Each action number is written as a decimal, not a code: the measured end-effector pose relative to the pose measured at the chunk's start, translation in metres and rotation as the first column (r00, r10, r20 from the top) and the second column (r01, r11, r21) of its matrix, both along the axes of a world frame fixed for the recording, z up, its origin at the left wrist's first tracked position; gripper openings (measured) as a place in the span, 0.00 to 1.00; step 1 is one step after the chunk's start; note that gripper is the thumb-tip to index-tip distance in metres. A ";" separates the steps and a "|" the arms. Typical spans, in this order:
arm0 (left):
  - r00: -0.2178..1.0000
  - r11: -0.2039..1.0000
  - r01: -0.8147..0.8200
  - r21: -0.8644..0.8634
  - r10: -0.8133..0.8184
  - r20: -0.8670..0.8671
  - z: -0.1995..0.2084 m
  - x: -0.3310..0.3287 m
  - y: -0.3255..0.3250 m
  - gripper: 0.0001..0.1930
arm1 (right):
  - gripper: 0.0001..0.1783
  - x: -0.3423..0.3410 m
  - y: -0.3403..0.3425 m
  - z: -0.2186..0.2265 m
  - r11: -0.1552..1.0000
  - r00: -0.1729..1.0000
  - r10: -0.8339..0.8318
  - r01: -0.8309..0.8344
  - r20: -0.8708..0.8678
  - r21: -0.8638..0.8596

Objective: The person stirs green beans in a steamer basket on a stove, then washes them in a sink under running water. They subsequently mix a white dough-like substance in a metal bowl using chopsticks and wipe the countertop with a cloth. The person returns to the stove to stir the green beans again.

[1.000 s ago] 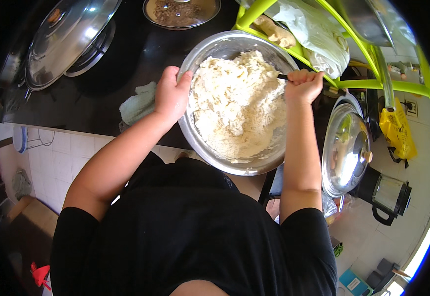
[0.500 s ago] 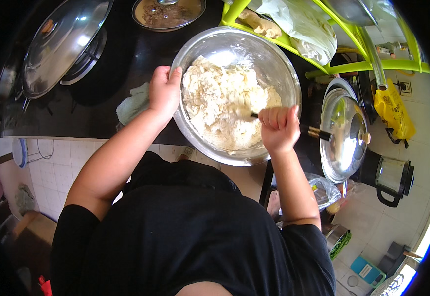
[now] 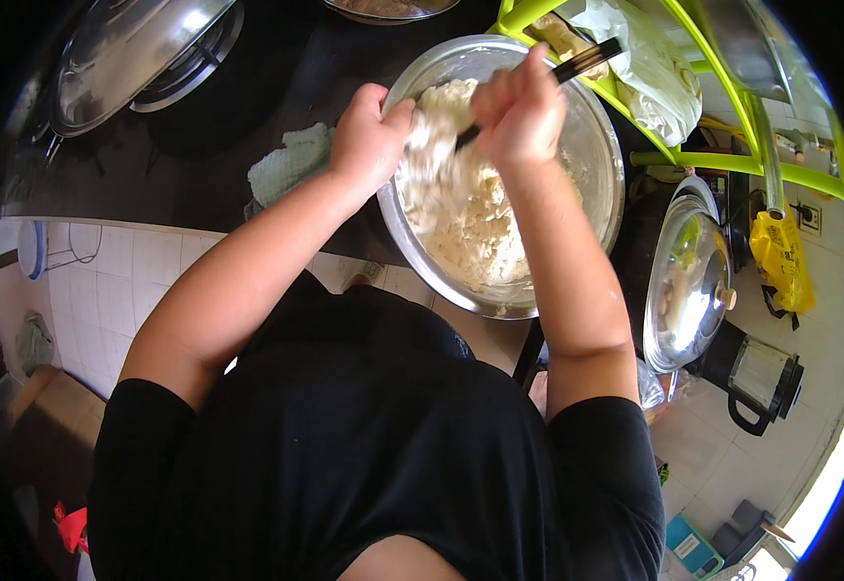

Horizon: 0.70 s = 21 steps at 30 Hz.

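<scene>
A wide metal mixing bowl (image 3: 591,184) holds a shaggy, pale flour dough (image 3: 470,228), with floury smears on its inner wall. My left hand (image 3: 369,140) is closed on the bowl's left rim, thumb inside and fingers outside. Over the far part of the dough, my right hand (image 3: 524,111) is wrapped round dark chopsticks (image 3: 587,60). Their thick ends stick out to the upper right, and their lower ends reach into the dough at the left. Motion blurs the dough there and part of the right hand.
A folded pale cloth (image 3: 291,167) lies left of the bowl on the black counter (image 3: 248,179). A large lidded pan (image 3: 132,63) stands at the far left by a burner. A green rack (image 3: 654,150) borders the bowl at far right, and a glass-lidded pot (image 3: 688,276) stands to its right.
My right hand has swung up and left across the bowl, carrying the chopsticks from the dough's right side to its left. My left hand still grips the rim. The whole view has shifted slightly.
</scene>
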<state>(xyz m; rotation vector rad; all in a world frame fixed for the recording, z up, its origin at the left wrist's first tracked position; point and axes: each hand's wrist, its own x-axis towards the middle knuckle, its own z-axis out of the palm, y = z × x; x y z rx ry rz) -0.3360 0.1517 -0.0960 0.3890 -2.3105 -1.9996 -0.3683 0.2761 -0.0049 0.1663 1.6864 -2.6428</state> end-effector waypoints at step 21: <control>0.999 0.999 0.019 0.031 -0.018 -0.041 -0.008 0.008 0.011 0.11 | 0.29 0.068 0.159 -0.001 0.961 0.988 0.148 -0.153 0.042 0.230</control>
